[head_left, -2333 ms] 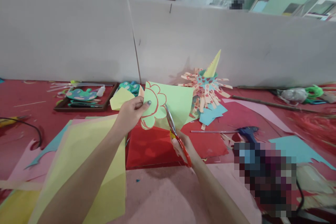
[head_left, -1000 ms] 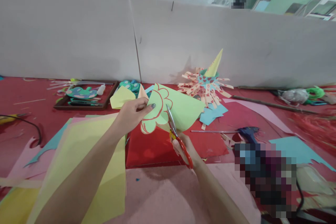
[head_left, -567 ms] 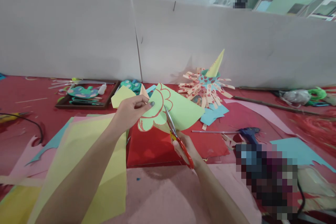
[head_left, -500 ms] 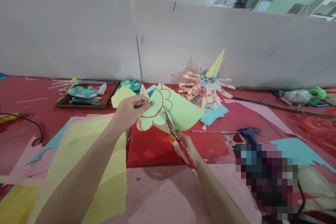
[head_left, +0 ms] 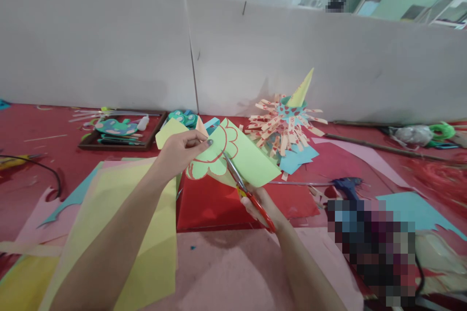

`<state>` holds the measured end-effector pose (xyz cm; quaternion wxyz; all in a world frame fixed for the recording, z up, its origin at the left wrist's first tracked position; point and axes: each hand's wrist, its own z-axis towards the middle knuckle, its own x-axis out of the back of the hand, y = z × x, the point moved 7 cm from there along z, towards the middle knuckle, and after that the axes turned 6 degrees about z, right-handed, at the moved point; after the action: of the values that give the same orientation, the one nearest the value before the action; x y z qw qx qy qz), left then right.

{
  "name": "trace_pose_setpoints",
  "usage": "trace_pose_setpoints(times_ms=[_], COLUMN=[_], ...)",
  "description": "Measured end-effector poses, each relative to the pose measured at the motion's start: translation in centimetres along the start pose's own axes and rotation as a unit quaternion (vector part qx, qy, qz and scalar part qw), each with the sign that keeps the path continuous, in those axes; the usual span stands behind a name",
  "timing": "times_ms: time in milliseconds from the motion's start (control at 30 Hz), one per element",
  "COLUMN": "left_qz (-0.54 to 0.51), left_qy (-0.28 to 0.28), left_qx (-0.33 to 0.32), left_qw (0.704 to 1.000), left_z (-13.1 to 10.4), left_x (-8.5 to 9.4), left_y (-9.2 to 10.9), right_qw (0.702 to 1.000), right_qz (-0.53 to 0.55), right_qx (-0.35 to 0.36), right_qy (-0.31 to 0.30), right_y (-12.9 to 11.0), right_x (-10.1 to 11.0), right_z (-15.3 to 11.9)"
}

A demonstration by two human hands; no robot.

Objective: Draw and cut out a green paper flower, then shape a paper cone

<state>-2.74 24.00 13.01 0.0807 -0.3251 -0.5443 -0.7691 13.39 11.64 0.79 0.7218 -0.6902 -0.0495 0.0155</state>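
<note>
Nearest, yellow sheets (head_left: 156,252) lay under the left forearm. The right hand (head_left: 259,204) was closed around the handles of the scissors (head_left: 233,171), whose tips met the green paper (head_left: 255,158) at a notch between drawn scallops; how far the blades were parted could not be told. The left hand (head_left: 180,153), apart from the right, pinched the paper's left side between thumb and fingers, holding it above the red paper (head_left: 211,204). Good cutting here called for short snips just outside the red outline, stopping at each inner corner so as not to nick the scallop. Turning the sheet with the left hand, with the scissors kept fairly steady, would give smoother curves, fingertips well off the blade path. Farther off stood a fringed paper figure (head_left: 288,121).
</note>
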Motion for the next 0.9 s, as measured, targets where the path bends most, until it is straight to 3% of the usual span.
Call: trace_pose_setpoints(times_ms=[267,633,900], left_qz=[-0.008,-0.003,-0.046], left_qy=[-0.029,-0.038,-0.027], left_qx=[0.002,-0.003,0.033], left_qw=[1.0,0.999,0.998], left_z=[0.2,0.3,0.4], left_x=[-0.4,-0.4,-1.2], left_y=[-0.3,-0.2,-1.1], right_qw=[0.999,0.996,0.999], right_qz=[-0.037,-0.071,-0.021], right_qx=[0.037,-0.007,-0.028], right_qy=[-0.013,-0.045,0.014], right_y=[-0.9,-1.3,0.9], right_x=[0.5,0.2,1.1], right_z=[-0.3,-0.1,0.3])
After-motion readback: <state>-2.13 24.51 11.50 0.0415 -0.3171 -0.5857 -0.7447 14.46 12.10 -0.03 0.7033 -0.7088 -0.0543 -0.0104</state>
